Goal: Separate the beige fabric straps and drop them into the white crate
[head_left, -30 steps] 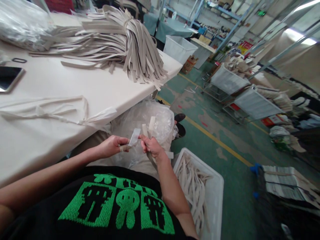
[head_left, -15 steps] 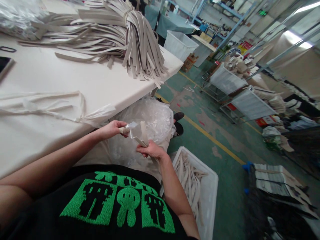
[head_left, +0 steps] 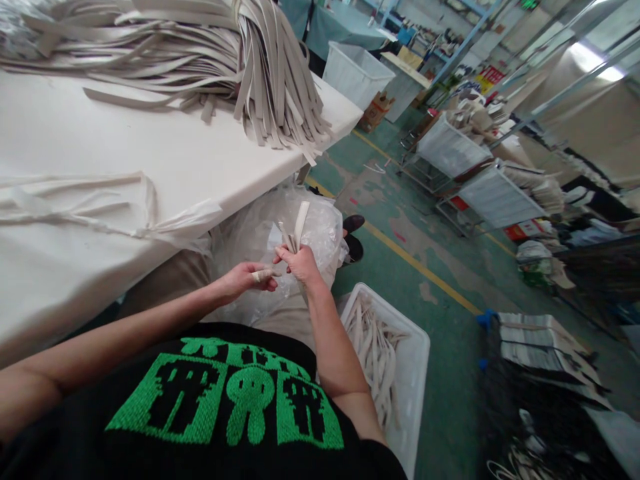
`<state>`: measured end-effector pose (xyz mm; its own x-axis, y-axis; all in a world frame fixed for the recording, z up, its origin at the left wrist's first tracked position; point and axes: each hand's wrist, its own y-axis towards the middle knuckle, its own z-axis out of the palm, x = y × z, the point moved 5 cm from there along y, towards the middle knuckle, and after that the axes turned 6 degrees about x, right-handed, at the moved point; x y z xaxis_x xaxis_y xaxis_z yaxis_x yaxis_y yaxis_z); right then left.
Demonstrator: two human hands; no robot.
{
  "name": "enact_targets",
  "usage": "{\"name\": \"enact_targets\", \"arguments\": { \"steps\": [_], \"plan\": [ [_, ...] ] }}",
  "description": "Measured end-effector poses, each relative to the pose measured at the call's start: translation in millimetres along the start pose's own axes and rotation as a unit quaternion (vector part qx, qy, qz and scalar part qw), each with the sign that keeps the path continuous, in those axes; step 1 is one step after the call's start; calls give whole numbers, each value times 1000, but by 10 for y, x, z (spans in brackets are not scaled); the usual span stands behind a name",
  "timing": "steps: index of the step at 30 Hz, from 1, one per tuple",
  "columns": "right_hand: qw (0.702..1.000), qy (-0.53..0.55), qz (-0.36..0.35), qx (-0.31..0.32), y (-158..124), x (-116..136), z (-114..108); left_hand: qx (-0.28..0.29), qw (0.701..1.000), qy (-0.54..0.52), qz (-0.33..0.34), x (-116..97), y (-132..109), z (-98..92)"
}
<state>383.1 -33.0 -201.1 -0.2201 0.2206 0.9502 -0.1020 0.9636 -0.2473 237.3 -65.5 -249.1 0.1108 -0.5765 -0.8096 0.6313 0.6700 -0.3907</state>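
My right hand grips a few beige strips that stand up from its fist. My left hand, with tape on a fingertip, pinches the lower end of those strips right beside the right hand. Both hands hover over my lap, in front of a clear plastic bag. A white crate at my right side holds several loose beige strips.
A white table to my left carries a large tied bundle of beige strips and a thin cloth cord. White bins, wire carts and stacked material stand across the green floor.
My hands came together again after pulling apart; the clear film piece seen in the left hand earlier is gone from view. The strips now point upward. The view shifted down and left.
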Motion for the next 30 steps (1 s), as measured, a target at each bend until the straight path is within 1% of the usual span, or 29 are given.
{"name": "enact_targets", "arguments": {
  "steps": [2, 4, 6, 8, 12, 14, 16, 17, 19, 21, 22, 24, 26, 28, 30],
  "plan": [
    [999, 18, 11, -35, 57, -7, -86, -42, 999, -13, 17, 16, -21, -40],
    [997, 38, 16, -72, 97, -21, -200, -62, 997, -27, 29, 10, -60, -99],
    [994, 52, 13, -94, 123, -31, -299, -60, 997, -23, 32, -2, -111, -150],
    [993, 60, 6, -98, 141, -32, -348, -41, 999, 0, 24, -7, -156, -172],
    [994, 73, 2, -83, 176, -18, -293, 18, 997, 70, -13, 3, -180, -137],
    [994, 75, 13, -76, 202, -25, -231, 51, 992, 103, -41, 20, -157, -101],
    [994, 80, 25, -71, 216, -49, -178, 71, 986, 129, -74, 39, -118, -87],
    [994, 84, 28, -68, 211, -66, -157, 71, 985, 133, -87, 41, -94, -96],
    [993, 96, 32, -60, 156, -116, -123, 40, 989, 108, -92, 9, -39, -154],
    [992, 112, 40, -31, 34, -190, -62, -13, 997, 34, -71, -63, 10, -243],
    [991, 122, 46, -1, -50, -234, -5, -37, 998, -12, -56, -104, 29, -284],
    [984, 145, 59, 82, -243, -327, 163, -69, 992, -102, -28, -178, 56, -339],
    [972, 165, 71, 154, -429, -415, 357, -87, 981, -172, -9, -229, 75, -349],
    [963, 180, 80, 183, -550, -488, 517, -100, 969, -226, -3, -247, 94, -321],
    [964, 179, 82, 180, -591, -532, 617, -108, 958, -265, -6, -236, 118, -272]
  ]
}}
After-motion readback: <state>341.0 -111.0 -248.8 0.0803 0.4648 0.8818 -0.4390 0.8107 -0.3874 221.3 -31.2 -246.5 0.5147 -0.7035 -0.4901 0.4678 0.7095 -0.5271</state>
